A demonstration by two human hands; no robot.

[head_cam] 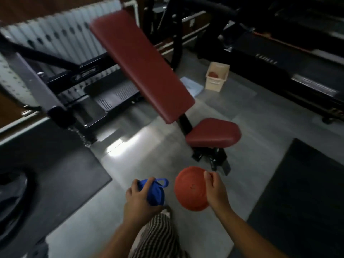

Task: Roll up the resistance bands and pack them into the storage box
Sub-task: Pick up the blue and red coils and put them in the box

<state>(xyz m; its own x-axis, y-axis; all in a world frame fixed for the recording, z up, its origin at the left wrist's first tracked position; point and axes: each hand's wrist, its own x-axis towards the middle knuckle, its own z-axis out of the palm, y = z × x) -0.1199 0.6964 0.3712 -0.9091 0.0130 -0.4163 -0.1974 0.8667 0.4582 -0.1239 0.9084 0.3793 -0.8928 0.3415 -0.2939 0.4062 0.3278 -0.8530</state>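
Your left hand (138, 198) curls its fingers (149, 184) round the blue roll (155, 194); right hand (216, 190) pinches the red roll (191, 189). The storage box (214, 84) is on the floor (251, 108) at 1 o'clock, well apart; right hand nearer.

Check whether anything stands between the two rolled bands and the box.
Yes. The bench seat stands between the box and the blue band in the left hand and the red band in the right hand. Bare floor right of the seat looks like a way round.
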